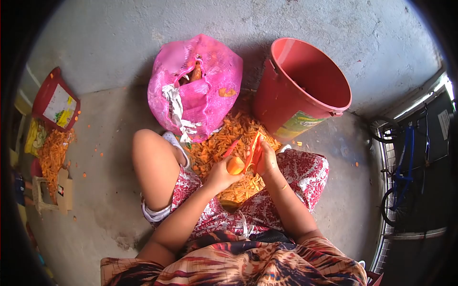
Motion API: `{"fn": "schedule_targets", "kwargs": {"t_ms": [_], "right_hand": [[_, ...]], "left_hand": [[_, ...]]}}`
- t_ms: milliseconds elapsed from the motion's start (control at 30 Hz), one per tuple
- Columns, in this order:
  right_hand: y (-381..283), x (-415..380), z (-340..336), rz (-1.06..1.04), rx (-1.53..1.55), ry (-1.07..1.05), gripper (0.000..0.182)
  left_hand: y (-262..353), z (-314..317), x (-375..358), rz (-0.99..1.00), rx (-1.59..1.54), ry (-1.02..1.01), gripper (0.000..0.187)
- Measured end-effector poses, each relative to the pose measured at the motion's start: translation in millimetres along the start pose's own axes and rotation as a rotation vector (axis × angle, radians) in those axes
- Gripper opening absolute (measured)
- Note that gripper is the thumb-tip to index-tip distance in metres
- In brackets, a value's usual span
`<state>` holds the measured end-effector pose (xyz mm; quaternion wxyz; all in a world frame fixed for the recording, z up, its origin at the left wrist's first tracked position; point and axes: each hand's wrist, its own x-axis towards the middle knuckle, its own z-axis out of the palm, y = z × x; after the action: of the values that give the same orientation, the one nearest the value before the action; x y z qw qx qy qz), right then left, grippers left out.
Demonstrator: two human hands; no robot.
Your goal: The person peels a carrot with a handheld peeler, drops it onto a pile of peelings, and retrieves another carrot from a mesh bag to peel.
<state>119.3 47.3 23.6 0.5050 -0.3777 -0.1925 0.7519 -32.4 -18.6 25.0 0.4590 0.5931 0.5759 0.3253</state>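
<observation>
My left hand (221, 175) is closed around a carrot (235, 165), whose blunt orange end points up toward me. A slim red piece (231, 148) sticks out beyond those fingers. Close beside it, my right hand (267, 158) grips a flat red-orange tool (252, 155) held upright; I cannot tell its exact kind. Both hands are above a heap of carrot strips (212, 148) on the floor between my bent legs. More strips lie at the near side of the heap, partly hidden by my hands.
A pink mesh sack (219, 112), torn open with carrots inside, stands against the wall. Right of it is a tall red bucket (286, 102). At far left are a tipped red bucket (40, 97) and more carrot strips (53, 152). A blue bicycle (405, 162) stands at right.
</observation>
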Motion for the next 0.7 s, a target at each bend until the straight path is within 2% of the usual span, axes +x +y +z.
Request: {"fn": "schedule_targets", "kwargs": {"t_ms": [100,200,267,367,433,533,567,633,700], "right_hand": [[-8.5,-4.8,16.7,-0.144,-0.073,0.005,0.016],[-9.8,-9.1,33.8,-0.215,-0.073,0.035,0.015],[-11.7,-14.6,48.5,-0.226,-0.101,0.054,0.015],[-13.1,-19.7,59.9,-0.228,-0.276,0.037,0.014],[-8.4,-14.5,60.8,-0.343,-0.362,0.063,0.015],[0.5,0.4,48.3,-0.49,-0.596,0.092,0.017],[3.2,4.8,44.1,-0.533,-0.692,0.1,0.017],[5.2,8.0,39.8,-0.458,-0.726,0.13,0.019],[1.4,14.8,36.6,-0.368,-0.671,0.132,0.021]], "left_hand": [[-3.1,4.4,0.4,0.014,0.014,0.049,0.051],[-2.1,7.7,-1.5,-0.027,-0.016,-0.022,0.049],[-5.1,13.4,-1.7,0.089,-0.084,0.0,0.045],[-13.8,22.2,-0.1,0.161,-0.211,0.015,0.041],[-14.0,22.8,0.5,0.156,-0.32,0.0,0.041],[-3.2,13.8,-2.9,0.077,-0.313,-0.067,0.04],[-0.8,12.5,-3.8,0.103,-0.258,-0.055,0.039],[3.7,10.1,-5.6,0.157,-0.146,-0.031,0.038],[14.5,4.0,-9.4,0.201,-0.176,0.021,0.037]]}}
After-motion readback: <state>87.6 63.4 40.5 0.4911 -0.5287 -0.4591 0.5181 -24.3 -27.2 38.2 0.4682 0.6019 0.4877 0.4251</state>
